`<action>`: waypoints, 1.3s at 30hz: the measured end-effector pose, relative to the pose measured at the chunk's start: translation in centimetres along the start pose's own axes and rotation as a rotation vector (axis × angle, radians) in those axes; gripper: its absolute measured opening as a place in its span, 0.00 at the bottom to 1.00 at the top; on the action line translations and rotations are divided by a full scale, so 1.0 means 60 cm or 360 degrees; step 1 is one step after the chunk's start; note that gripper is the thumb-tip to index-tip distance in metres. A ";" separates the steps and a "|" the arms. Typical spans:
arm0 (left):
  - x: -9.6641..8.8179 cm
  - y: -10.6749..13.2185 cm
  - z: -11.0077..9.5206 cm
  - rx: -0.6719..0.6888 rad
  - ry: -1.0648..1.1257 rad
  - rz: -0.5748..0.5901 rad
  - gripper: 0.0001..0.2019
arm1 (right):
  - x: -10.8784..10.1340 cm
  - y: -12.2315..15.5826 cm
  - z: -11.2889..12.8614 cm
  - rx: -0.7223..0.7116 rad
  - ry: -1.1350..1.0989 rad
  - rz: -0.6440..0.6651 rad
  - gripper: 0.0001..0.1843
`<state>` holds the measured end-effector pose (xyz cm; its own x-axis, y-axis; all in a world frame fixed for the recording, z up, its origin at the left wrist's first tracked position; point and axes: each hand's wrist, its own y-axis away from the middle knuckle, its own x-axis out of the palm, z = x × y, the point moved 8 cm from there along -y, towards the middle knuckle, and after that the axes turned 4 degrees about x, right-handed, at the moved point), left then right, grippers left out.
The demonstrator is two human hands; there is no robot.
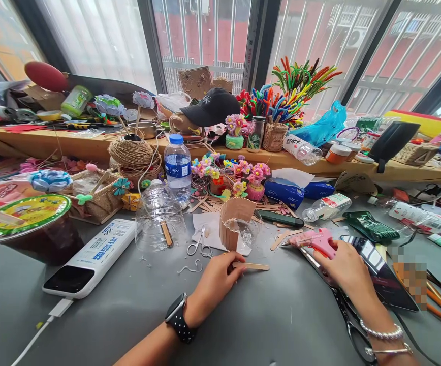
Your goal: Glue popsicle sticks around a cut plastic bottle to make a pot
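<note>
Head view, left fingers (232, 270) pinching craft stick (254, 266), right fingers (322, 257) gripping glue gun (315, 239), stick-walled cup (235, 219) behind

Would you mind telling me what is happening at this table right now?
A person works at a cluttered grey table. The left hand pinches a wooden stick lying on the table, and the right hand grips a pink glue gun. Just beyond stands a clear container partly walled with upright sticks.

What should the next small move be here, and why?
Probably bring the pink glue gun to the wooden stick: the right hand is on the gun, the left hand pinches the stick's end, and the stick-clad cup is only partly covered.
</note>
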<state>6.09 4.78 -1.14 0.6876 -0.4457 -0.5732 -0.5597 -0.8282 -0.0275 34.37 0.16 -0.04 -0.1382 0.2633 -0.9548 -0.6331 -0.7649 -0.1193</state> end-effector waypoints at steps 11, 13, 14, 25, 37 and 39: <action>-0.001 -0.001 0.003 0.0058 -0.0089 -0.0051 0.09 | -0.020 0.010 0.017 -0.0031 -0.0191 -0.0080 0.21; -0.002 0.001 0.001 0.0092 -0.0118 -0.0070 0.08 | -0.019 0.017 0.027 -0.0079 -0.0234 -0.0064 0.22; -0.002 0.001 0.000 0.0101 -0.0137 -0.0084 0.08 | -0.020 0.021 0.034 -0.0118 -0.0247 -0.0072 0.22; 0.004 0.003 0.003 0.0088 -0.0382 -0.0081 0.08 | -0.026 0.100 0.117 -0.0660 -0.0116 -0.0444 0.11; 0.002 0.004 0.003 0.0108 -0.0350 -0.0098 0.08 | -0.034 0.133 0.140 -0.1017 -0.0118 -0.0732 0.08; 0.003 0.004 0.004 0.0103 -0.0354 -0.0085 0.08 | -0.034 0.136 0.144 -0.1049 -0.0105 -0.0747 0.08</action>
<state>5.97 4.56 -1.45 0.6022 -0.3101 -0.7357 -0.5588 -0.8218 -0.1110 22.92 -1.54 3.28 -0.0271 0.6612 -0.7497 -0.0600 -0.7497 -0.6591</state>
